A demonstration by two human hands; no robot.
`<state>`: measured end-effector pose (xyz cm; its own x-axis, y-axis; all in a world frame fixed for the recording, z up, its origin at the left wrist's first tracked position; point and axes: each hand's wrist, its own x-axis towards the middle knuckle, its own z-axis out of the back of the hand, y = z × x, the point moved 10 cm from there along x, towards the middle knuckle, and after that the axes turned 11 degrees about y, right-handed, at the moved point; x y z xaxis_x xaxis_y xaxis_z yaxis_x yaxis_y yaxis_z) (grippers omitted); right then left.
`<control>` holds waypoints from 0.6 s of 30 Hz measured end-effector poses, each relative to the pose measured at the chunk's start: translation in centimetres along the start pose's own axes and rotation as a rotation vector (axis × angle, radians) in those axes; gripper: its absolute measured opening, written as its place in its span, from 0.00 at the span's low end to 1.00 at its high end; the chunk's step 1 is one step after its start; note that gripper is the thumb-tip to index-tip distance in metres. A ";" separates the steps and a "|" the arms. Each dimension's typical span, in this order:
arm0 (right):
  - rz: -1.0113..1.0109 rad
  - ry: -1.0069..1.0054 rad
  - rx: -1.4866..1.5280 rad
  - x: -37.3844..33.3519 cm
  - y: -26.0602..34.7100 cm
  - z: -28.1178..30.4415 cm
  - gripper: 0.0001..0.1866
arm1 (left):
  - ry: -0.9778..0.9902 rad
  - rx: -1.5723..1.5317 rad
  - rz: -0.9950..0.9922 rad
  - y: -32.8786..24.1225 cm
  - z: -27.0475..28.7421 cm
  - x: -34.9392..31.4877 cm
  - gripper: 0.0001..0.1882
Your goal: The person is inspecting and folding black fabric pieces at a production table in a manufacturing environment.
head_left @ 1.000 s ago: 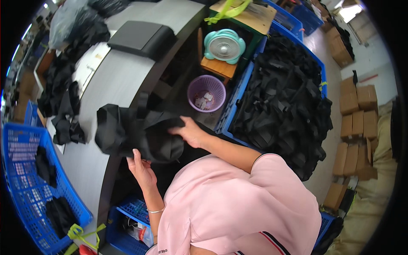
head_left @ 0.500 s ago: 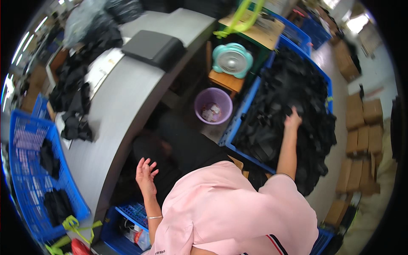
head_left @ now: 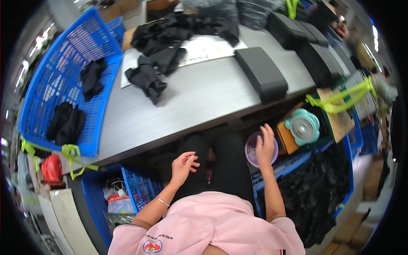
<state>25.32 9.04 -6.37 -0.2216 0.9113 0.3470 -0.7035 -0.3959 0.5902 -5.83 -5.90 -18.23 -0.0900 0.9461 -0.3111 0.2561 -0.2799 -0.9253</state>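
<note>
My left hand (head_left: 185,167) hovers above my lap near the table's front edge, its fingers loosely bent and apart, with nothing seen in it. Further right, my right hand (head_left: 265,146) is raised over a purple bucket (head_left: 275,158), open and showing nothing between its fingers. On the grey table (head_left: 199,95) in front of me lies a heap of black fabric pieces (head_left: 170,36); a few of them (head_left: 148,80) spread toward me over white paper (head_left: 204,50). A large blue crate (head_left: 272,173) full of black pieces (head_left: 310,187) stands to my right.
At the left end of the table a tilted blue basket (head_left: 108,85) holds black pieces. A dark grey box-shaped block (head_left: 261,72) sits on the right part of the tabletop. Beyond the bucket is a turquoise fan (head_left: 302,126) on a wooden stool. Another blue crate (head_left: 95,187) stands below left.
My view has swung left from the crate to the table. My right hand has left the black pieces in the crate and come toward the table; my left hand stays near my lap.
</note>
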 end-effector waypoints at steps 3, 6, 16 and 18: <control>0.236 0.153 0.059 5.1 7.8 -6.4 0.22 | -0.170 0.220 -0.340 -7.2 2.2 2.7 0.12; 0.369 0.300 0.024 7.6 11.5 -12.9 0.21 | -0.510 0.553 -0.554 -16.0 6.4 4.9 0.16; 0.418 0.234 -0.132 7.0 14.1 -14.4 0.24 | -0.694 0.807 -0.661 -23.2 13.8 11.4 0.26; 0.294 0.279 0.041 7.4 13.8 -14.2 0.25 | -0.676 0.676 -0.665 -22.5 12.8 10.4 0.24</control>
<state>4.40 11.96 -6.00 -0.5876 0.7525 0.2975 -0.5569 -0.6428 0.5260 -24.90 8.18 -3.46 -0.5604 0.7163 0.4157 -0.5821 0.0165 -0.8130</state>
